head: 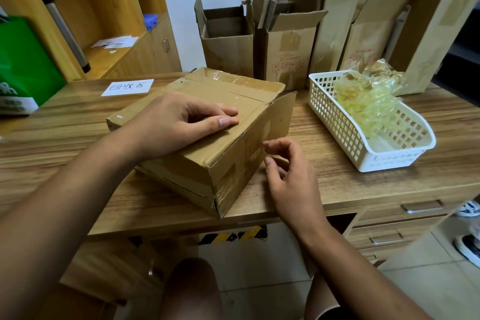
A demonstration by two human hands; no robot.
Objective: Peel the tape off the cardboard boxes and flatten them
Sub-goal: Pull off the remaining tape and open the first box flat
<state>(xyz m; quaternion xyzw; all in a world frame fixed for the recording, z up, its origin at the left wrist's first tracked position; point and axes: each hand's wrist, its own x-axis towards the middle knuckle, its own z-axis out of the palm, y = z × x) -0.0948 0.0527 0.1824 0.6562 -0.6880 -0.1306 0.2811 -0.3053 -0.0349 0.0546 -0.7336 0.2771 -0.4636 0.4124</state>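
Where the bench (350,189) comes nearest the person, the right hand (288,171) hovers just beside the short end of a closed cardboard box (241,161). Its fingers are loosely curled, thumb and forefinger apart, holding nothing I can make out; whether the fingertips touch the cardboard I cannot tell. The box sits askew near the front edge of the bench, with 1 corner almost at the lip. Glossy tape (228,179) covers that near end, and more runs along the top seam. The left hand (179,125) lies on top of the box, palm down, fingers stretched out and close together, pressing on the flaps.

To the right of the box and apart from it, a white plastic basket (384,161) holds a heap of crumpled clear tape (363,101). Behind the box on the left, a white paper label (127,87) with handwritten characters lies flat on the bench. At the back, by the wall, several opened boxes (288,57) stand upright with their flaps up. A green bag (23,65) sits at the far left, in front of wooden shelves (104,8).
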